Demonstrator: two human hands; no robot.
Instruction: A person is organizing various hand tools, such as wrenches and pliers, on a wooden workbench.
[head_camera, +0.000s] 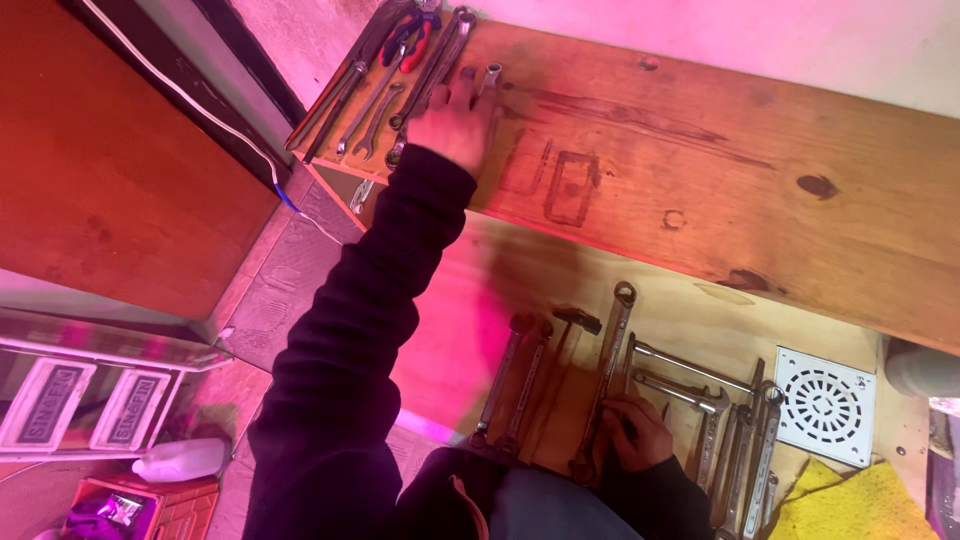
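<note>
While the left hand (452, 125) lies flat on the upper wooden shelf (740, 170), its fingers are spread over a short wrench (488, 80) and touch the long wrench (432, 80) beside it; the palm hides the contact, so whether anything is actually gripped cannot be told. At about 10 o'clock from this hand, a row of tools sits at the shelf's end: spanners (368, 115), red-handled pliers (412, 45) and a long dark bar (335, 95), all lying roughly parallel.

On the lower board (480, 300), the right hand (637, 432) is curled with fingers closed around a dark, slim tool, of which too little shows to name it. A long combination wrench (612, 360) lies just beside this hand at 11 o'clock. Two more wrenches (510, 385) lie at 9 o'clock, a hammer (578, 322) at 11 o'clock, and a cluster of wrenches (740, 440) at 3 o'clock.

Judged by the layout, one group is ranged on the shelf and a larger number remains below.

Open room: the shelf is bare from the left hand toward 3 o'clock. Its 9 o'clock end drops off directly beside the tool row. Below, a white drain grate (828, 405) and a yellow sponge (860, 505) crowd the 3 to 4 o'clock side
</note>
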